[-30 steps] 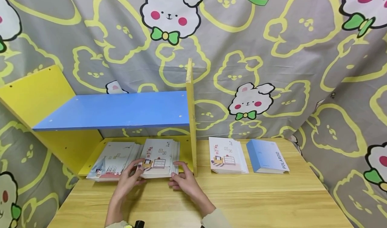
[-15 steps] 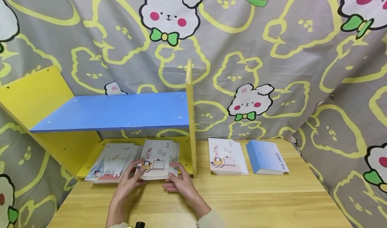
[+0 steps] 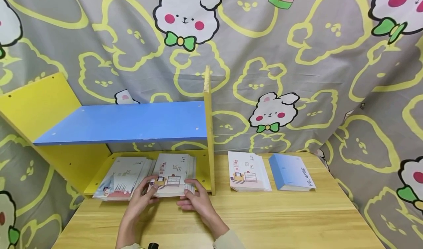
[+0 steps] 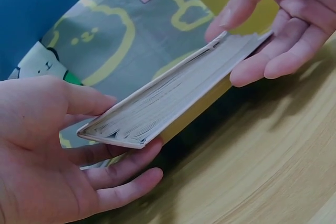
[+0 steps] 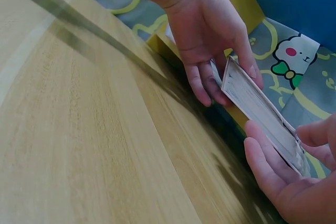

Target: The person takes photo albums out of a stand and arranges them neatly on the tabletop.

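A white hardcover book (image 3: 172, 175) with a printed room scene on its cover lies tilted at the front of the lower shelf, over similar books. My left hand (image 3: 142, 197) pinches its left lower corner, thumb on the cover and fingers beneath. At the opposite corner my right hand (image 3: 198, 201) grips it in the same way. In the left wrist view the book's page edges (image 4: 173, 93) show between my left hand (image 4: 63, 150) and right hand (image 4: 294, 30). The right wrist view also shows both hands holding the book (image 5: 262, 111).
Left of the held book, a stack of white books (image 3: 122, 177) lies on the yellow bottom board. A blue shelf (image 3: 132, 122) hangs above, and a yellow side panel (image 3: 209, 139) stands close right. On the table are another white stack (image 3: 246, 172) and a blue POLAROID book (image 3: 292, 172).
My right hand has shifted slightly left and closer in on the book's right corner. My left hand keeps nearly the same place, and the other books have not moved.
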The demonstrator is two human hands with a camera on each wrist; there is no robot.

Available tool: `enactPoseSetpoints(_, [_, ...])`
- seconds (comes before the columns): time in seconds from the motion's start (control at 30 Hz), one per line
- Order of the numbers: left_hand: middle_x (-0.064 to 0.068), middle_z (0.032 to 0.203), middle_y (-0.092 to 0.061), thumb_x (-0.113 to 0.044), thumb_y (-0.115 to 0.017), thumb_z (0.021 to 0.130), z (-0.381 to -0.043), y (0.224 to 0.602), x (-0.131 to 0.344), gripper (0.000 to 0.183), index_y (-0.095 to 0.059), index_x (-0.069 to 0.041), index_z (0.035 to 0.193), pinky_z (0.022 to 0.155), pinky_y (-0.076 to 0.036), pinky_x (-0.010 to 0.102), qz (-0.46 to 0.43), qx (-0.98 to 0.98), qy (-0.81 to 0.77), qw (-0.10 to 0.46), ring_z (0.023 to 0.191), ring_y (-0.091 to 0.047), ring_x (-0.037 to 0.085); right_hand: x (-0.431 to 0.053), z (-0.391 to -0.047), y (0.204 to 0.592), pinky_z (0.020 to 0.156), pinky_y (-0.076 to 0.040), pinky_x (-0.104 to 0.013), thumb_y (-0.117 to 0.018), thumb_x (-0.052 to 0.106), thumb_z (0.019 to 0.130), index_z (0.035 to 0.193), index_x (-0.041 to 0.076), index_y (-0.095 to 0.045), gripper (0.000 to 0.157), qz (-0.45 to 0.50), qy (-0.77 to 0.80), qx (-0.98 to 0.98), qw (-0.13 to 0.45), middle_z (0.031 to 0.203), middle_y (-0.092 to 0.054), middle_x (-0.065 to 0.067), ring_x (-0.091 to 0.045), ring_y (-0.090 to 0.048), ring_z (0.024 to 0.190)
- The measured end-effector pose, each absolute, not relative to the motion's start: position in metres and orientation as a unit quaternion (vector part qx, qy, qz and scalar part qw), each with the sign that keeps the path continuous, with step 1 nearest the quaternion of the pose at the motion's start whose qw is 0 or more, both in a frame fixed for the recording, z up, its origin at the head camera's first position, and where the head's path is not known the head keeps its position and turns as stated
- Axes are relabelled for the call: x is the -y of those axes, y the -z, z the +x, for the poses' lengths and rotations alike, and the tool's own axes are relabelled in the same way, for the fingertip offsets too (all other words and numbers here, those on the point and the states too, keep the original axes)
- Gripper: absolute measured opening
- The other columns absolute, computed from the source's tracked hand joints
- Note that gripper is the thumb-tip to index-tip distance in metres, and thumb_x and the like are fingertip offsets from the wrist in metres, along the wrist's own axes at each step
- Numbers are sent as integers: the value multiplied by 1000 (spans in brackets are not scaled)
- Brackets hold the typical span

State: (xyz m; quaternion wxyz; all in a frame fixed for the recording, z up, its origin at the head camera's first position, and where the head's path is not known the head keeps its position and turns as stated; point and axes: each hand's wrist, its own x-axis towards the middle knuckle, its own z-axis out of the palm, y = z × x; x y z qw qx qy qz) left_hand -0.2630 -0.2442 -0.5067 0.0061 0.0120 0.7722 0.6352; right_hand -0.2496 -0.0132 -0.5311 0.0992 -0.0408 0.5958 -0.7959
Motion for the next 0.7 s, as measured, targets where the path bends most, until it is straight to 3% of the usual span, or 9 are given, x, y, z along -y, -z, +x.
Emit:
enactPoseSetpoints(0.17, [34,164,-12,-16,-58,106,-262,506,245,43,-48,-4,146,87,-61,43,21,-776,-630,3,113,-57,28,13,-249,530,73,-63,-47,-56,5,103,140,6,-53,37,-41,792,-602,93,97,-70,-30,-42,-74,82])
enactPoseSetpoints(0.4, [26,155,-34,-9,-57,106,-261,504,247,45,-44,-3,149,88,-60,40,26,-762,-646,17,100,-59,17,14,-250,530,74,-63,-48,-58,3,101,137,5,-56,36,-45,790,-605,88,93,-71,-29,-44,-74,83])
enactPoseSetpoints(0.7, [29,140,-44,-1,-56,104,-256,502,248,48,-42,0,151,86,-61,38,20,-761,-648,22,101,-60,19,12,-249,530,77,-63,-43,-62,-2,97,134,2,-59,37,-44,802,-590,86,95,-72,-27,-45,-73,92])
